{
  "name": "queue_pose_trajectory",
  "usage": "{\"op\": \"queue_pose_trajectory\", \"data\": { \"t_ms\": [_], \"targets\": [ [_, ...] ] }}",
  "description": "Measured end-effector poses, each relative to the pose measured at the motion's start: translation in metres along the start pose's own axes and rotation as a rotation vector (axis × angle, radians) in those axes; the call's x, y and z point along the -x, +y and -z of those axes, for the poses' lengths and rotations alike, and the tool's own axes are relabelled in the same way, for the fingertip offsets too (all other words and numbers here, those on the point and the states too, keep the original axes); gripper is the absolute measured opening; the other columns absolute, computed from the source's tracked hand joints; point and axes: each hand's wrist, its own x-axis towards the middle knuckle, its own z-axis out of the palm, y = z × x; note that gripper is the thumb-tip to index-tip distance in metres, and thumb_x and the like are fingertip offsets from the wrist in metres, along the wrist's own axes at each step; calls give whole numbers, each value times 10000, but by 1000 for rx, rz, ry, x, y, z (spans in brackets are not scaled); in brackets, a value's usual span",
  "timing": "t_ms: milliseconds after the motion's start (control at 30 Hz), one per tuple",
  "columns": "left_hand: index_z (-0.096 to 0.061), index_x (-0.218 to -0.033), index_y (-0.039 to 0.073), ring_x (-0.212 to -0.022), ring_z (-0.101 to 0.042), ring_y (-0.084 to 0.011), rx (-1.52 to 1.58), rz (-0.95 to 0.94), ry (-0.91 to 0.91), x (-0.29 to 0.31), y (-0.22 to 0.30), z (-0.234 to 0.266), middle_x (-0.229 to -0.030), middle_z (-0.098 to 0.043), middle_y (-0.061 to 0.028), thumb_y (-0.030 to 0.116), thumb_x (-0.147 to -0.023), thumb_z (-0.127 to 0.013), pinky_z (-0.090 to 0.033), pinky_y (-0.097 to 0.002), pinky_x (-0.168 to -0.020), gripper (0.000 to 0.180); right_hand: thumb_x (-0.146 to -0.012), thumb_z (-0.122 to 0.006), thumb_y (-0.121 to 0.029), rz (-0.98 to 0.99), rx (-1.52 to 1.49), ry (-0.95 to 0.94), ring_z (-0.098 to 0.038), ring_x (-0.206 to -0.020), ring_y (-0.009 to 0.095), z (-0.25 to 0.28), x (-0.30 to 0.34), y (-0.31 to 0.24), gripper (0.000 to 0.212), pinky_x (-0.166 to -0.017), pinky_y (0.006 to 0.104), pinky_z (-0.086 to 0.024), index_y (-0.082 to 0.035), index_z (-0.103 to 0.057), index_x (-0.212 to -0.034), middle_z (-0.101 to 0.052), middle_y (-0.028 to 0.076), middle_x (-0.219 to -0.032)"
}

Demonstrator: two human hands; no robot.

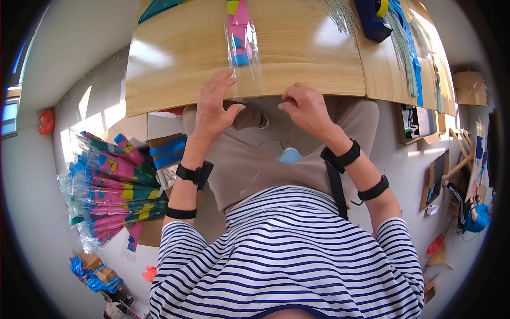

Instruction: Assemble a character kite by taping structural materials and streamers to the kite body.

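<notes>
A long clear plastic sleeve (241,34) lies on the wooden table in front of me, with folded pink, blue and yellow material inside. Its clear, unfilled end reaches toward the table's near edge. Beside that end is my left hand (213,103), fingers stretched out and thumb apart; I cannot tell whether its fingertips touch the film. My right hand (309,109) is at the near edge, to the right of the sleeve, with its fingers curled in. Whatever those fingers may hold is hidden.
The wooden table (308,58) carries a dark blue tape dispenser (374,21), bundles of thin pale strips (340,15) and a blue strip (414,64) at the right. A pile of similar colourful sleeves (117,186) sits low at my left. An open box (417,122) stands below the table's right side.
</notes>
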Motion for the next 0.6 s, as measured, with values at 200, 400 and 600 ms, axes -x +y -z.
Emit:
{"op": "queue_pose_trajectory", "data": {
  "t_ms": [200, 400, 600],
  "targets": [
    [-557, -1352, 71, -1427, -411, -335, -68, -67, -136, -22, -15, -7, -1501, -497, -128, 140, -668, -859, -330, -488, -1174, 751, -704, -797, -106, 366, 193, 74, -551, -1216, 350, -21, -32, -15, 547, -1015, 456, -454, -24, -632, -1220, -617, 151, -1285],
    [-519, -1383, 86, -1452, -376, -315, -168, -89, -234, -14, -31, -19, -1510, -482, -102, 177, -664, -866, -260, -543, -1208, 804, -680, -837, -131, 435, 354, -39, -397, -1412, 326, -41, -48, -2, 788, -1201, 508, -288, -21, -513, -1390, -500, 143, -1442],
    [-538, -1342, 74, -1445, -387, -319, -166, -63, -237, -5, -41, -19, -1492, -495, -102, 171, -687, -853, -264, -536, -1202, 734, -709, -817, -144, 434, 398, -41, -409, -1400, 320, -44, -44, 14, 705, -1200, 511, -288, -14, -538, -1343, -505, 138, -1432]
  ]
}}
